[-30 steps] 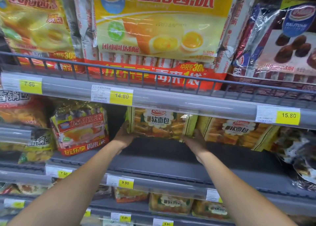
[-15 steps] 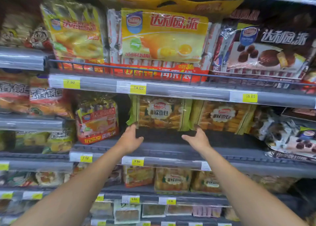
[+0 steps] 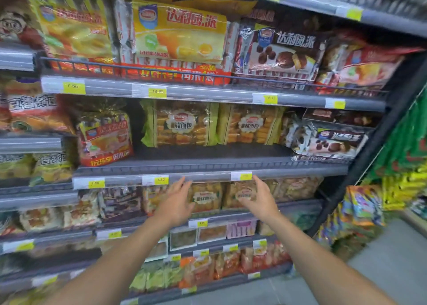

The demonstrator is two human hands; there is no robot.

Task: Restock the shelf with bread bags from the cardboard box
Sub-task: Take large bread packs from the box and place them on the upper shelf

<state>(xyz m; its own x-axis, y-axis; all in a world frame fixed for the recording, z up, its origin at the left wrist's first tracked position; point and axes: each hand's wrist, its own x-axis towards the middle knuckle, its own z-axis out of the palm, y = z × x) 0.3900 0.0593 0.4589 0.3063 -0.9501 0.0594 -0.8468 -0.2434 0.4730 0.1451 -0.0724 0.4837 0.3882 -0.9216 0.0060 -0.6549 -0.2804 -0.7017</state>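
We have nothing in either hand: our left hand (image 3: 176,203) and right hand (image 3: 262,200) are spread and relaxed, out in front of the lower tiers and touching no goods. The left bread bag (image 3: 182,124) and right bread bag (image 3: 250,125) stand upright side by side at the back of the shelf (image 3: 208,164), labels out, with bare deck before them. The cardboard box is out of view, so we judge the step is fetching the next bag. We should take it by both side edges and stand it in front of these 2 without squashing the loaves. 1 s ago our hands were at the left bread bag's lower corners. 0.5 s ago they hovered at the shelf edge. Now they are lower and clear.
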